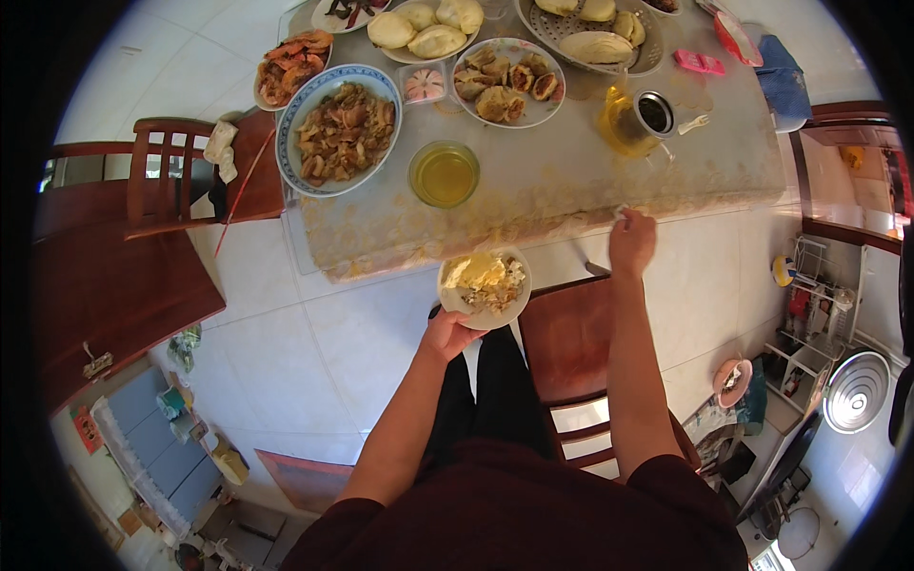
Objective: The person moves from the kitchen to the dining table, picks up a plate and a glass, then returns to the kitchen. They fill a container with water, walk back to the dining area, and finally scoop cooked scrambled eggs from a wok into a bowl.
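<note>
My left hand (pixel 451 335) grips the near rim of a small round plate (pixel 520 307), held just off the table's front edge. On it lie a yellow mass of food or peel (pixel 475 271) and pale brown scraps (pixel 493 298). My right hand (pixel 633 243) is by the table edge farther right, its fingers pinched on a small whitish thing (pixel 623 210), too small to name surely. Nearest on the table (pixel 528 178) stand a glass of yellow-green drink (pixel 444 175) and a glass teapot (pixel 620 128) with a metal infuser of dark leaves.
A blue-rimmed bowl of meat (pixel 343 135), a plate of browned dumplings (pixel 508 82), a plate of pale buns (pixel 428 28), a perforated steel tray (pixel 550 36) and a shrimp dish (pixel 289 68) crowd the far side. A wooden chair (pixel 568 342) stands between my arms.
</note>
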`<state>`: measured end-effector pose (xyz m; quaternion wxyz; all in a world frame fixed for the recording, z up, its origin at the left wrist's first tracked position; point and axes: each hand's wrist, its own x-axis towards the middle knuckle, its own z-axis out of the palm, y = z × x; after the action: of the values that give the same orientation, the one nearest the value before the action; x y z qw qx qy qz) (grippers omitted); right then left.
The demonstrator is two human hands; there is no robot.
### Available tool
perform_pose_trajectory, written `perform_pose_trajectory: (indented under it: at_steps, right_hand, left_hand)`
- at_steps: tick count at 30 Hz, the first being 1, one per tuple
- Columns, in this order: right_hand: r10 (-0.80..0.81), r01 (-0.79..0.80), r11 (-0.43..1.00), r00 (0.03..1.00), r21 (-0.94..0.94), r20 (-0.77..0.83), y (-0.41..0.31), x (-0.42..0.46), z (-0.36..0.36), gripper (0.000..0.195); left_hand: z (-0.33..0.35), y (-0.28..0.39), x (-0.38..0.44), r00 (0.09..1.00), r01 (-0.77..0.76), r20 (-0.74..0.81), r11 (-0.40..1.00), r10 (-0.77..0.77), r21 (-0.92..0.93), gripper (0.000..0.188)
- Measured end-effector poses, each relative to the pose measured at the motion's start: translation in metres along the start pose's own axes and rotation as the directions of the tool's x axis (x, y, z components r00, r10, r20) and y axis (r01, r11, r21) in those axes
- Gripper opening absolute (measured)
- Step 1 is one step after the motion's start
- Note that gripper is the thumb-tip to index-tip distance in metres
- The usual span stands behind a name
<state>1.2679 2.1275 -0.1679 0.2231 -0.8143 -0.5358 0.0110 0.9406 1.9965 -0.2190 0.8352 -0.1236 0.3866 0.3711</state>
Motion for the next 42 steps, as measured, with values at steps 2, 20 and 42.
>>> perform_pose_trajectory:
  at_steps: [2, 20, 42]
  right_hand:
    - [-0.075, 0.074, 0.997, 0.997, 0.020, 0.004, -0.032, -0.018, 0.015, 0.017]
    - [-0.436, 0.338, 0.867, 0.870, 0.367, 0.229, -0.153, -0.093, 0.024, 0.017]
    - [-0.548, 0.098, 0.701, 0.708, 0.706, 0.446, -0.189, -0.117, 0.015, 0.018]
  left_hand:
    - [-0.001, 0.001, -0.002, 1.000, -0.002, -0.001, 1.000, 0.002, -0.007, 0.062]
    - [-0.021, 0.013, -0.018, 0.997, -0.050, 0.063, 0.996, 0.055, -0.078, 0.064]
    - [-0.081, 0.026, -0.069, 0.991, -0.127, 0.028, 0.981, 0.132, -0.145, 0.071]
